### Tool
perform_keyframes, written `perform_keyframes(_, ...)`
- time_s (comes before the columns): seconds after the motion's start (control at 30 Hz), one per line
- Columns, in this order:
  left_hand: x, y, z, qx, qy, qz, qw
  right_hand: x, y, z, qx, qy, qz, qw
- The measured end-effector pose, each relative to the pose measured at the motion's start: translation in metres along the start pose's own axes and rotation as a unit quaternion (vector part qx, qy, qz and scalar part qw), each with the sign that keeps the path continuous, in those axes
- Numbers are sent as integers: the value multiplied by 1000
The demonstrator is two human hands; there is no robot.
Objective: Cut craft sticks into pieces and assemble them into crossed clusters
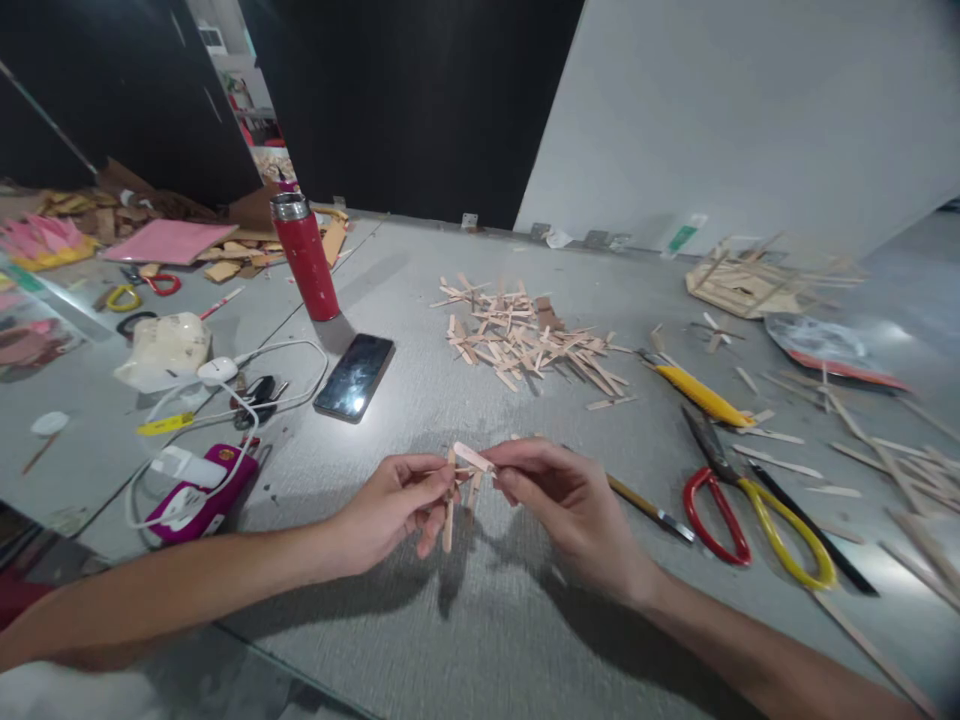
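My left hand and my right hand meet over the near middle of the grey table. Both pinch a small assembly of wooden sticks, with one stick hanging down and a short piece lying across the top. Beyond the hands lies a heap of cut wooden stick pieces. A pencil-like tool lies just right of my right hand.
Red-and-yellow scissors, a yellow cutter and loose sticks lie at the right. A black phone, a red flask, a magenta power bank with white cable sit at the left. A stick model stands far right.
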State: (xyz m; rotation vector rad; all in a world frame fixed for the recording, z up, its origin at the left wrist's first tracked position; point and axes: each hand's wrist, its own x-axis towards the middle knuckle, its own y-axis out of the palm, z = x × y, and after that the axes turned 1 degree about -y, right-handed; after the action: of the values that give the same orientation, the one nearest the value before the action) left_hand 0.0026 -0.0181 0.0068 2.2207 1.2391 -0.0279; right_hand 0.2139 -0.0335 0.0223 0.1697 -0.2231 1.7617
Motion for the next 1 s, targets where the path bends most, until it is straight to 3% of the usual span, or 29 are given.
perform_keyframes(0.43, 1, -2, 3, -21, -10, 11, 1000, 2, -1, -2, 14, 52, 40, 998)
perform_keyframes(0.53, 0, -1, 4, -27, -16, 26, 999, 1, 2, -6, 36, 25, 58, 997)
perform_keyframes(0.67, -2, 1, 1, -23, -45, 21, 998, -2, 5, -9, 8, -62, 91, 994)
perform_keyframes(0.73, -4, 3, -1, -19, -62, 17, 998, -5, 6, -10, -6, -90, 71, 993)
perform_keyframes(0.87, -6, 7, -5, -22, -81, 19, 996, -7, 8, -11, 13, -62, 11, 998)
perform_keyframes(1.0, -6, 8, -5, -22, -66, -25, 997, -7, 9, -8, 23, -58, -20, 998)
